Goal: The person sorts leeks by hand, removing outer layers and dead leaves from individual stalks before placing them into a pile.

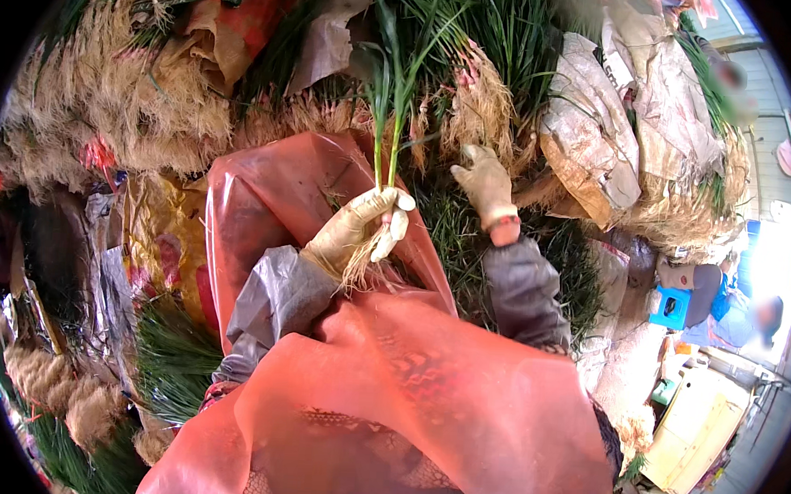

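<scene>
My left hand (360, 232), in a pale glove, is closed round a couple of young garlic plants (385, 148). Their green leaves point up and away, and pale roots (359, 267) hang below the fingers over the red plastic sheet on my lap. Off to the right, my gloved right hand (485, 185) reaches forward with thumb and fingers apart, nothing visible in it. Just beyond its fingertips lies a bunch of garlic plants (479, 99) with pinkish stem bases and tangled roots toward me. Whether the fingers touch those roots I cannot tell.
Rooted bundles (127, 81) are heaped at the far left, with sacking (590, 123) over others at the far right. Loose green leaves (454, 241) lie below my right hand. A blue box (670, 306) and a yellowish panel (697, 428) stand at right.
</scene>
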`<state>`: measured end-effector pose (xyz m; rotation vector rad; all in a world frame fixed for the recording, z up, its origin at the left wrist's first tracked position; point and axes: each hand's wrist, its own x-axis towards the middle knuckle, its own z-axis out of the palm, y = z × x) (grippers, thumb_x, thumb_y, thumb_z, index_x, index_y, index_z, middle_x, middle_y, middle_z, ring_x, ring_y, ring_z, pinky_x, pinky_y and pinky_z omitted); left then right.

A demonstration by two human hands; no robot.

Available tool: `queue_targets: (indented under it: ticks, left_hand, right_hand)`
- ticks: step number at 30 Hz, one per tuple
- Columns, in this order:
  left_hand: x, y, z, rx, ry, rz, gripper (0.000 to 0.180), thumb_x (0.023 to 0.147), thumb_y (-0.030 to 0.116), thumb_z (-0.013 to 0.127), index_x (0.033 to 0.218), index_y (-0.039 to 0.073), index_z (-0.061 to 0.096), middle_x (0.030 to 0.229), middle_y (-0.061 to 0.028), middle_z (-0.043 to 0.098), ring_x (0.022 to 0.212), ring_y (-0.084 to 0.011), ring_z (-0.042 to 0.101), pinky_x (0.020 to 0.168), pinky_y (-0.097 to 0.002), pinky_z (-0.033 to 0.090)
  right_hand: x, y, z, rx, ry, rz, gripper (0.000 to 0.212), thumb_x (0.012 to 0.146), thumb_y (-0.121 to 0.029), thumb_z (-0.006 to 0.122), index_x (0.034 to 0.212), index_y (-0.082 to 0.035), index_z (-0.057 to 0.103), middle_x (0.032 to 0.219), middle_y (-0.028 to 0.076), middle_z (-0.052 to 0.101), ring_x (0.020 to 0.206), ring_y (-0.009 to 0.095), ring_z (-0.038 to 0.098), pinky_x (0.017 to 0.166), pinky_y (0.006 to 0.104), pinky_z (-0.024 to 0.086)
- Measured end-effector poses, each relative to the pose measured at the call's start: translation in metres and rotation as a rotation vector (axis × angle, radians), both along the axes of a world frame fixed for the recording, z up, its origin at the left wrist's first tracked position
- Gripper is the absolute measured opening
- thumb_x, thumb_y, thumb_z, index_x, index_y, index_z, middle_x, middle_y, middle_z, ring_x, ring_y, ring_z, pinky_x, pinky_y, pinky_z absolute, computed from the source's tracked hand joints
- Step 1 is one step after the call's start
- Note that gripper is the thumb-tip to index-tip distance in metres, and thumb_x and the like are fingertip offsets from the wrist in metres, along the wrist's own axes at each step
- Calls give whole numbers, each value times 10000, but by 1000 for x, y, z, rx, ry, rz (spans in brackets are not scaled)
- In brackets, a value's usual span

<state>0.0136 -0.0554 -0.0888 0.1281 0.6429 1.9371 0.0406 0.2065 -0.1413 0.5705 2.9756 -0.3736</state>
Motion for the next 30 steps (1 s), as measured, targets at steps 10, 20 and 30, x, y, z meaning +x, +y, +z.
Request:
queue_targets:
  ticks: [10,20,30]
  left_hand:
    - [-2,-3,-20,-49,-69,-44,297,1018,271,413,1081,18,555,752,-80,621,381,-100,462,350,-184,375]
    - [-9,-9,80,229,90,-51,221,961,210,537,1019,-2,544,821,-210,650,485,-169,611,400,-223,494]
    - [-130,53,100,-256,387,234,356,935,367,575,701,99,549,896,-172,673,584,-159,603,519,-285,496]
  right_hand:
    - [-5,-92,41,-604,347,238,476,851,-147,621,1309,-69,517,1077,152,652,928,270,647,820,346,511]
    - [-29,-29,29,7,-487,155,361,876,-454,567,1000,-138,691,930,123,675,937,275,646,845,416,505]
    - [-166,66,67,368,363,-29,310,921,-397,526,833,-129,654,775,33,626,765,191,592,767,363,451]
